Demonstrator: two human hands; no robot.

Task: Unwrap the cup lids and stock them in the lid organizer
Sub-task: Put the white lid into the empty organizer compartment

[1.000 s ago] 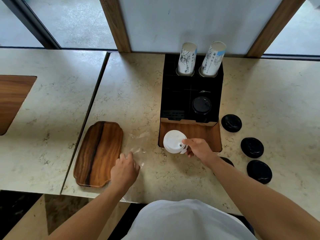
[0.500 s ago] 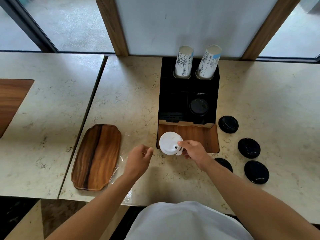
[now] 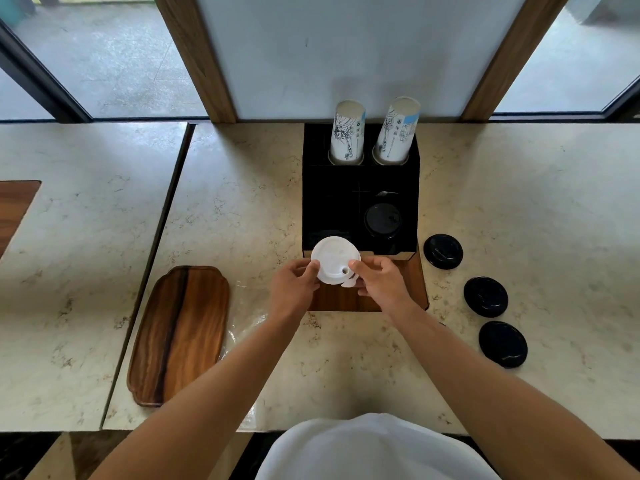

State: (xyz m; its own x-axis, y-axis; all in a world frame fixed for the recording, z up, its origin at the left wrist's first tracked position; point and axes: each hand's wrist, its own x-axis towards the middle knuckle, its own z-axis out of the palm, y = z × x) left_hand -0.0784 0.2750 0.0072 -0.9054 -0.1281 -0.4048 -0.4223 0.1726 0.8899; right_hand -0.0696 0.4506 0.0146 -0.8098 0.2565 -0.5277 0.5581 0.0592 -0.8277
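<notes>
You pinch the round white plastic cup lid [image 3: 335, 259] between your left hand [image 3: 293, 285] and right hand [image 3: 380, 284]; the black boxy lid organizer [image 3: 360, 202] sits just beyond on the marbled surface [image 3: 242, 188].

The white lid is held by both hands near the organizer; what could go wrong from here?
1. The white lid is pinched only at its edges by the left hand and right hand, so it may slip or bend.
2. The clear wrap lies by the left forearm and could be swept off the counter.
3. The black lids lie loose near the right arm.
</notes>
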